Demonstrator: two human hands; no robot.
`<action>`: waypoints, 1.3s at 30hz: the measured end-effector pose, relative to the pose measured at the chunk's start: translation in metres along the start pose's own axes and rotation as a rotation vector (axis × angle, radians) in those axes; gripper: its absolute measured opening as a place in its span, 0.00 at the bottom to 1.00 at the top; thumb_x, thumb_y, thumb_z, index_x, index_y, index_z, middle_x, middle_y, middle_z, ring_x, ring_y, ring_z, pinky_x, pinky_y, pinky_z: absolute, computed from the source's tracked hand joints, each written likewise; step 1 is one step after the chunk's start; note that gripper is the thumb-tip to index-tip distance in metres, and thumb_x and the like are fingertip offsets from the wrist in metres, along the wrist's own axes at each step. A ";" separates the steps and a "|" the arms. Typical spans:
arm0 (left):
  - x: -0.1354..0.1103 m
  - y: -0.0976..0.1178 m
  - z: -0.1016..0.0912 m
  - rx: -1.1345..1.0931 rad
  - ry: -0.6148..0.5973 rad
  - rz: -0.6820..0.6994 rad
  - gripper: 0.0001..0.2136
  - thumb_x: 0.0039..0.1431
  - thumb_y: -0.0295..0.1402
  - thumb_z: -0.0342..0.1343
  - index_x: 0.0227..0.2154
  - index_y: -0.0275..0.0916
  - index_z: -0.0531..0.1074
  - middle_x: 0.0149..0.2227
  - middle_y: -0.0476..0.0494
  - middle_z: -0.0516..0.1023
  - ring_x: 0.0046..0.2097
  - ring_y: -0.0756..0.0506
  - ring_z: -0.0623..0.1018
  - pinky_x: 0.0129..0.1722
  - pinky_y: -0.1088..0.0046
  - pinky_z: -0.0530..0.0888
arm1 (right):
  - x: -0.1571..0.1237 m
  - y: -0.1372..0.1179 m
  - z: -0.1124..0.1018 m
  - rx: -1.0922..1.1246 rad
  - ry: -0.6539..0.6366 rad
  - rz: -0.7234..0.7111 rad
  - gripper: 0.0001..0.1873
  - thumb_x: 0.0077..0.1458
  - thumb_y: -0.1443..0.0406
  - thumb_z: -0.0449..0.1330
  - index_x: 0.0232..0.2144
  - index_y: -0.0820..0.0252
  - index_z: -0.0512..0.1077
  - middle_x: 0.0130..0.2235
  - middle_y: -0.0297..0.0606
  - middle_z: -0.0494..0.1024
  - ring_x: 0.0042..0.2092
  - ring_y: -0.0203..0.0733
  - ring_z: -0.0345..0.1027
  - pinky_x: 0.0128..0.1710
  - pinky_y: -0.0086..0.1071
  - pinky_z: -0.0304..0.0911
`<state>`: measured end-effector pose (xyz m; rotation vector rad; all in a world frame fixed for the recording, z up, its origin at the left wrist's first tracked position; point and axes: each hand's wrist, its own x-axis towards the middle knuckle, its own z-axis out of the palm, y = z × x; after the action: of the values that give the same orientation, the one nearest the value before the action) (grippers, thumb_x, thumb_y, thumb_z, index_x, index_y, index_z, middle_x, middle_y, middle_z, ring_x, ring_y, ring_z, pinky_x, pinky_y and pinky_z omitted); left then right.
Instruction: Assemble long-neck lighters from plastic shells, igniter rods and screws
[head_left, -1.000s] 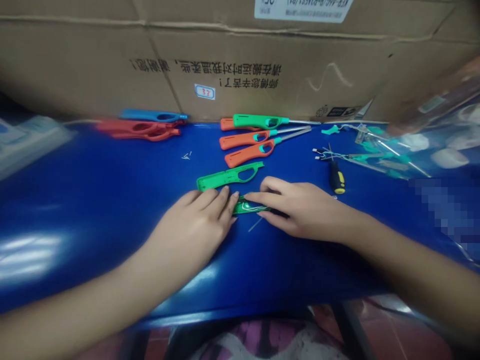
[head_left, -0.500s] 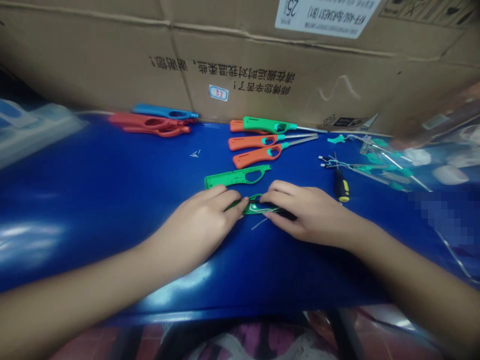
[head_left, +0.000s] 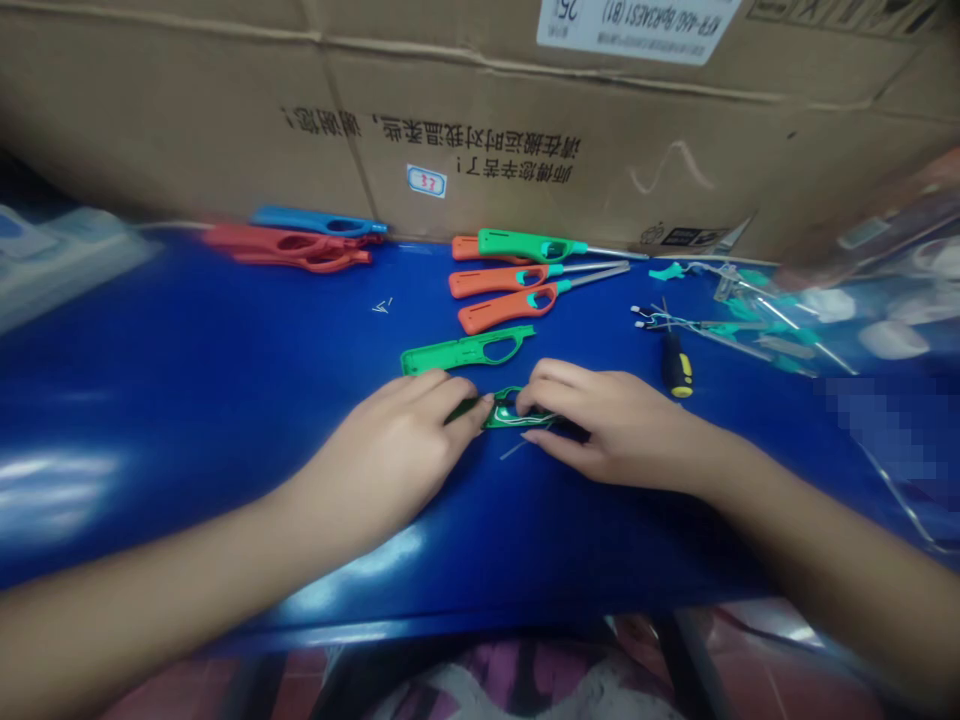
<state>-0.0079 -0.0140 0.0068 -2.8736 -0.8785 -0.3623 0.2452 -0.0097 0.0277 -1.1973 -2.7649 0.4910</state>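
Note:
A green lighter shell half [head_left: 501, 418] lies on the blue table between my hands, with thin white wires running along it. My left hand [head_left: 409, 440] grips its left end, thumb and fingers closed on it. At its right end my right hand [head_left: 611, 425] has thumb and fingers bent around the shell and wires; the fingertips partly hide what they touch. Just beyond my hands rests another green shell half [head_left: 457, 353], its hollow inside facing up. A thin, pale strip [head_left: 514, 451] lies beside my right thumb.
Assembled gas lighters [head_left: 510, 313] in orange and green lie behind. Red and blue shells [head_left: 300, 250] are at the back left. A black-and-yellow screwdriver [head_left: 677, 368] and metal tubes with wires [head_left: 739, 330] lie to the right. A cardboard box [head_left: 225, 120] stands along the back edge.
The view has shifted slightly, so the things on the table sit a little further left. My right thumb and fingers have spread slightly apart at the shell; my left hand keeps its grip.

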 end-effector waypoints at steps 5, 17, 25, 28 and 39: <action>0.002 -0.003 0.000 -0.141 -0.030 -0.041 0.18 0.68 0.28 0.53 0.59 0.37 0.69 0.49 0.38 0.76 0.48 0.37 0.75 0.48 0.55 0.77 | 0.001 0.002 0.001 0.067 0.004 -0.007 0.09 0.65 0.62 0.58 0.46 0.56 0.70 0.46 0.36 0.73 0.41 0.39 0.70 0.37 0.32 0.60; 0.003 -0.006 0.000 -0.286 -0.066 -0.033 0.16 0.71 0.27 0.47 0.55 0.48 0.73 0.55 0.41 0.74 0.51 0.38 0.71 0.50 0.53 0.73 | 0.001 0.009 -0.001 0.290 0.094 -0.022 0.04 0.62 0.70 0.58 0.37 0.59 0.73 0.35 0.33 0.73 0.32 0.33 0.61 0.33 0.28 0.56; 0.003 -0.006 -0.001 -0.274 -0.056 -0.001 0.17 0.70 0.27 0.48 0.54 0.47 0.75 0.55 0.40 0.75 0.51 0.38 0.72 0.49 0.54 0.74 | 0.002 0.009 -0.003 0.377 0.066 0.144 0.03 0.56 0.70 0.61 0.31 0.60 0.74 0.31 0.30 0.71 0.27 0.30 0.56 0.27 0.26 0.54; 0.002 -0.006 -0.001 -0.259 -0.038 0.034 0.16 0.69 0.27 0.49 0.55 0.45 0.74 0.56 0.41 0.76 0.52 0.37 0.72 0.50 0.55 0.74 | 0.002 0.009 -0.006 0.449 0.005 0.233 0.02 0.54 0.69 0.62 0.31 0.60 0.76 0.28 0.29 0.69 0.26 0.30 0.56 0.25 0.26 0.54; 0.004 -0.012 0.005 -0.300 0.018 0.081 0.14 0.71 0.28 0.50 0.53 0.44 0.77 0.57 0.44 0.78 0.52 0.39 0.73 0.49 0.56 0.74 | 0.002 0.012 -0.011 0.777 -0.191 0.475 0.03 0.54 0.67 0.63 0.32 0.60 0.73 0.19 0.22 0.62 0.18 0.26 0.56 0.17 0.22 0.54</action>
<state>-0.0103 -0.0014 0.0036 -3.1597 -0.7587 -0.5537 0.2543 0.0020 0.0346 -1.5862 -1.9987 1.5949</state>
